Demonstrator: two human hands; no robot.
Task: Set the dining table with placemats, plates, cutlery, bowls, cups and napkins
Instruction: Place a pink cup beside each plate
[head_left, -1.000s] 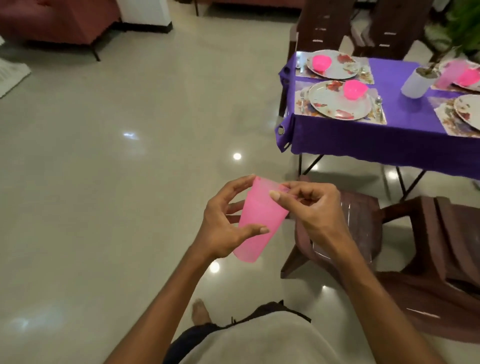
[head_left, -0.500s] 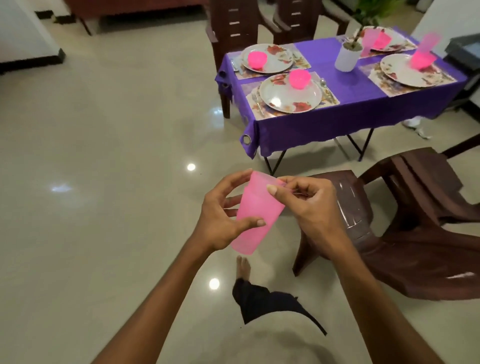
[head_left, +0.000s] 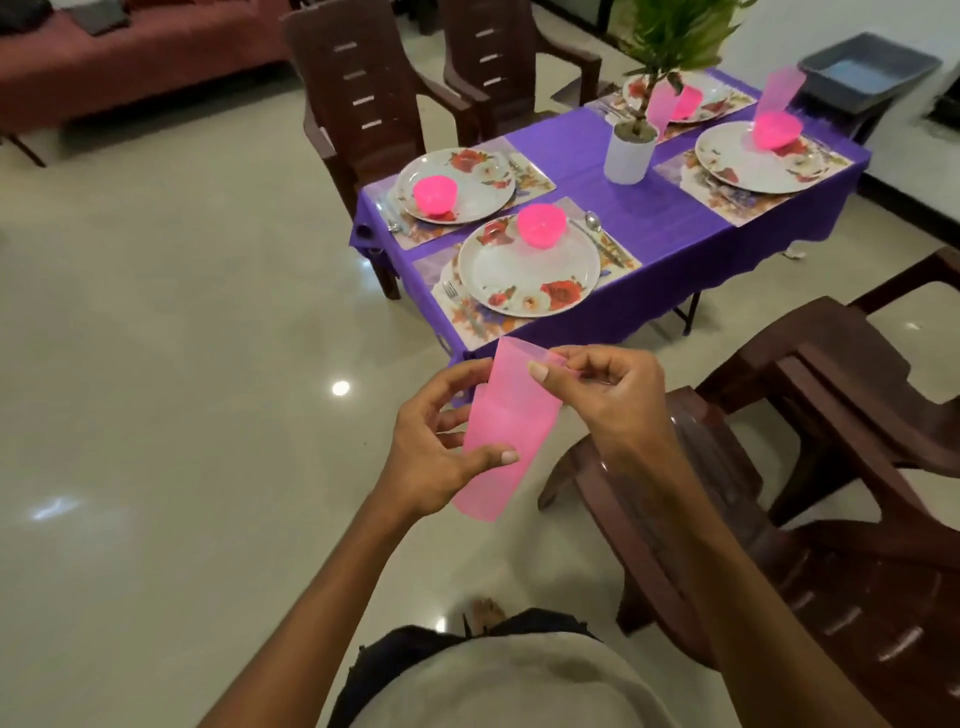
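I hold stacked pink plastic cups (head_left: 506, 436) in front of me, above the floor. My left hand (head_left: 436, 457) grips the lower cup's body. My right hand (head_left: 608, 400) pinches the upper cup's rim. Ahead stands the dining table with a purple cloth (head_left: 670, 228). It carries floral placemats, floral plates (head_left: 530, 275) (head_left: 454, 182) (head_left: 748, 161), each with a pink bowl (head_left: 540, 226) (head_left: 435, 195) (head_left: 776, 130), and cutlery beside the near plates. Two more pink cups (head_left: 779, 91) (head_left: 662, 106) stand at the far settings.
A white pot with a green plant (head_left: 628, 153) sits mid-table. Brown plastic chairs stand behind the table (head_left: 358, 98) and stacked at my right (head_left: 810, 467). A grey tray (head_left: 867, 70) rests at the far right. Shiny tiled floor spreads to the left.
The view has swung so the table sits nearer and more central. My hands keep their hold on the cups; the upper cup sits slightly higher out of the lower one.
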